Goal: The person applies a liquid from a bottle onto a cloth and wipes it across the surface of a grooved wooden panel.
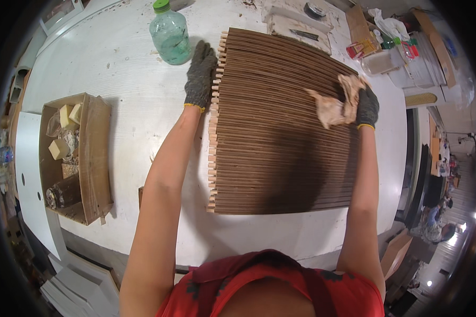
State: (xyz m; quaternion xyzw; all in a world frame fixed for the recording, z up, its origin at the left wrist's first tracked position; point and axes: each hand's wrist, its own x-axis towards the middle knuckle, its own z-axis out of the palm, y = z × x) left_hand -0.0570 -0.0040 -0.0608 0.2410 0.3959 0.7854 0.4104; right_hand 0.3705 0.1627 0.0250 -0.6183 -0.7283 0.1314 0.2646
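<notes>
A wide row of dark brown wooden strips (pixel 280 105), packed side by side, lies on the white table, with pale wooden tips jutting out along its left end. My left hand (pixel 198 79), in a dark grey knitted glove with a yellow cuff, rests against that left end near the far corner, fingers stretched out and holding nothing. At the right end of the strips, my right hand (pixel 368 108), gloved alike, is closed on a crumpled, stained tan rag (pixel 330 108). The rag spreads over the top of the strips; its held part is partly hidden by the glove.
A clear bottle (pixel 170 39) with green lid stands beyond my left hand. At left sits a cardboard box (pixel 96 158) holding pale blocks and a jar. A shallow tray with a dark tool (pixel 304 35) lies at the back; a plastic container (pixel 382 62) stands at back right.
</notes>
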